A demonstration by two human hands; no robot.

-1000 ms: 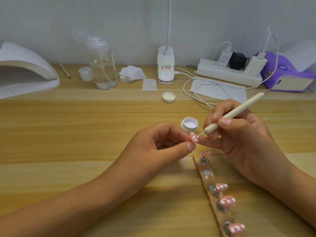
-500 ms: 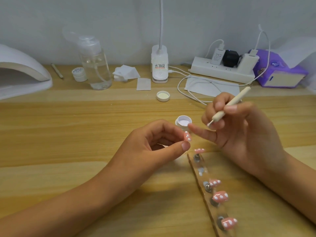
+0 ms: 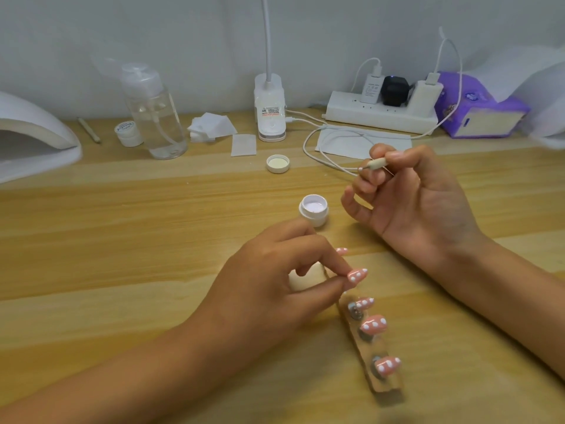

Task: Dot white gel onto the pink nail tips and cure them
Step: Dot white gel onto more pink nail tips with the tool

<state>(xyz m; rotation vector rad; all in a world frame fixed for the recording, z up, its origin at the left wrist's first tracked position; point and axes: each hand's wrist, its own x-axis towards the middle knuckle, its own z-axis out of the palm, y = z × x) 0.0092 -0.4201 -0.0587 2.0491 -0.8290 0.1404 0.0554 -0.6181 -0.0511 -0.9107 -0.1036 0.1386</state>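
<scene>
Placement looked to be the step in hand: the left hand (image 3: 275,289) pinched a dotted pink nail tip (image 3: 358,275) between thumb and forefinger just over the far end of the holder strip (image 3: 385,389), toward the near edge of the surface (image 3: 122,240). The right hand (image 3: 419,203), held clear of the tips, pinched the dotting tool (image 3: 376,163). The open gel pot (image 3: 314,209) stood mid-surface. Doing it well probably meant seating the tip by its edges, keeping skin off the uncured dots, before taking the strip to the curing lamp (image 3: 33,139) at the left edge.
</scene>
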